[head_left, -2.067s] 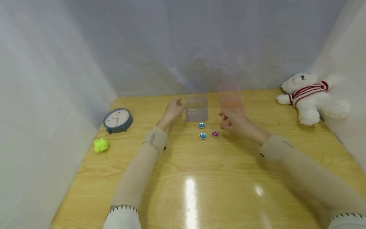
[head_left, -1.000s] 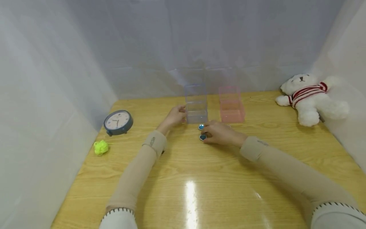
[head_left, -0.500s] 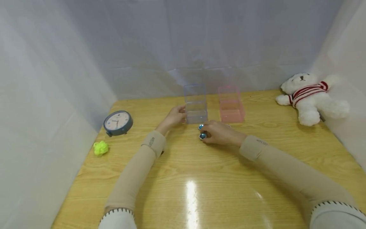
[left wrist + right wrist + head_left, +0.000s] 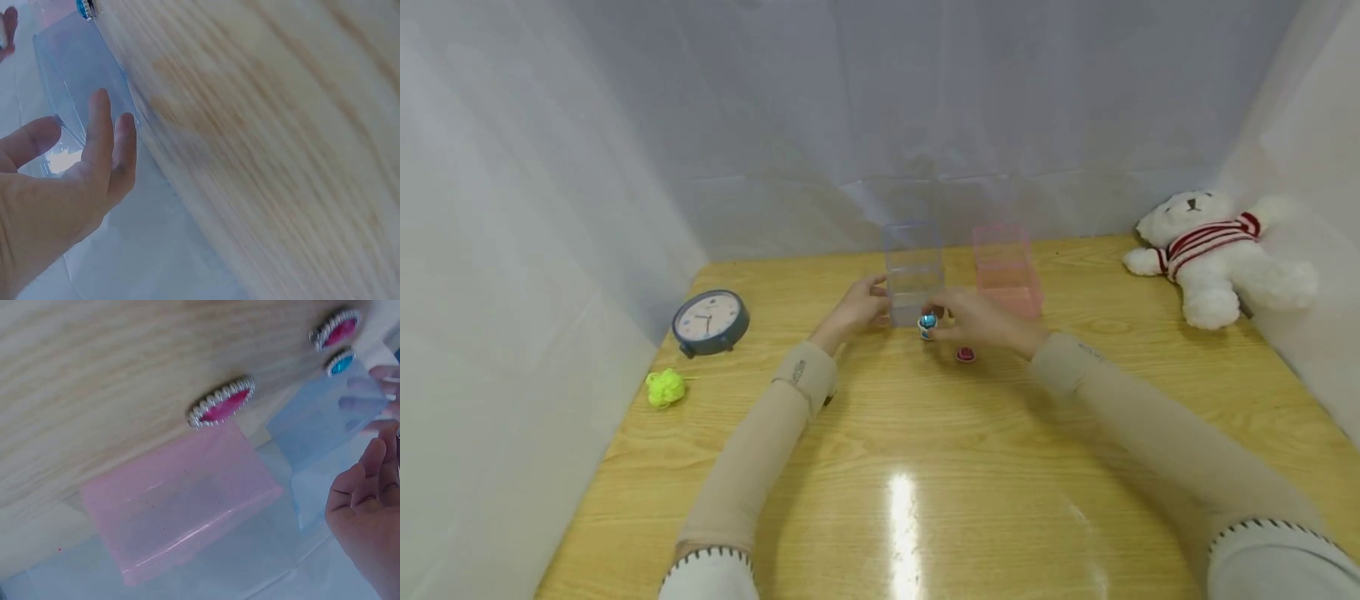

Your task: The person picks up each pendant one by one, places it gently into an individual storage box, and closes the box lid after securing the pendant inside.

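Observation:
My right hand (image 4: pixel 977 319) pinches a blue gem with a beaded silver rim (image 4: pixel 929 320), raised just in front of the clear blue box (image 4: pixel 904 316). A second blue gem (image 4: pixel 340 363) lies on the table beneath it. Fingers extended, my left hand (image 4: pixel 859 306) stays at the left side of the blue box, whose lid leans back. One pink gem (image 4: pixel 966 355) lies in front of my right hand. Another pink gem (image 4: pixel 225 406) lies by the clear pink box (image 4: pixel 181 503) in the right wrist view; the right hand hides it in the head view.
Right of the blue box, the pink box stands with its lid up. A round clock (image 4: pixel 709 323) and a yellow-green yarn ball (image 4: pixel 666 387) are at the left. The white teddy bear (image 4: pixel 1217 258) lies at the back right. Pale sheets (image 4: pixel 820 125) enclose the wooden table.
My right hand reached left from the pink gems to the blue ones, took the nearer blue gem and lifted it toward the blue box. My left hand moved slightly closer to that box, then stayed.

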`<state>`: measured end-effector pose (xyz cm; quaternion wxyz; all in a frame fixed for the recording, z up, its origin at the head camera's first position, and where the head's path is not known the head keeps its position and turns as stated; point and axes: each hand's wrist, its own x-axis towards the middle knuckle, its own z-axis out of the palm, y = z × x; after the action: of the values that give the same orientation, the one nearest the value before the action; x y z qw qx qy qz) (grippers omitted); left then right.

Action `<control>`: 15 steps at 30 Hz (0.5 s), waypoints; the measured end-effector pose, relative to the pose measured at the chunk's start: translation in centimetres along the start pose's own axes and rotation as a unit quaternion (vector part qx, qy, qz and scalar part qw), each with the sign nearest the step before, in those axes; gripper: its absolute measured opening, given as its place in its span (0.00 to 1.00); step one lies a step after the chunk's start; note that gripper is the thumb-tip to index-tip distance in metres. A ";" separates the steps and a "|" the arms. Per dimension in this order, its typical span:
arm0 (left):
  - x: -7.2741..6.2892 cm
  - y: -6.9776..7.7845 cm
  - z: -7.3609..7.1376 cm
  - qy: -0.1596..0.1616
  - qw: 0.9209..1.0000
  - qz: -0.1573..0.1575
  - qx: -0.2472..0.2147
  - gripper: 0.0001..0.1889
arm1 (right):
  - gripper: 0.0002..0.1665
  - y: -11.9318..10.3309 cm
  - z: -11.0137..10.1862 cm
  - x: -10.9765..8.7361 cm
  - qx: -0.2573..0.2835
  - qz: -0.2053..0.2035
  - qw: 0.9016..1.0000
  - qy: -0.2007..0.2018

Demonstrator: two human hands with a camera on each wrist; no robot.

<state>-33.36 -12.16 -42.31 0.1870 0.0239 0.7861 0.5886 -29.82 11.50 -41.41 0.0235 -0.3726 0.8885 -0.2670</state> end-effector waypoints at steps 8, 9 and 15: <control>-0.1 -0.1 0.0 -0.003 1.000 0.006 -0.007 0.36 | 0.18 1.1 -1.1 2.7 -0.007 0.030 0.999 0.029; -0.1 -0.1 0.0 -0.003 1.000 0.006 -0.007 0.36 | 0.18 1.1 -1.2 3.0 -0.007 0.031 0.999 0.032; -0.4 0.0 0.0 -0.006 1.000 0.005 -0.012 0.36 | 0.15 1.5 -1.1 4.4 -0.002 0.046 0.998 0.038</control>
<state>-32.99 -12.26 -42.24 0.1890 0.0288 0.7775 0.5991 -34.21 9.89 -40.54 0.0008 -0.3205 0.9057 -0.2776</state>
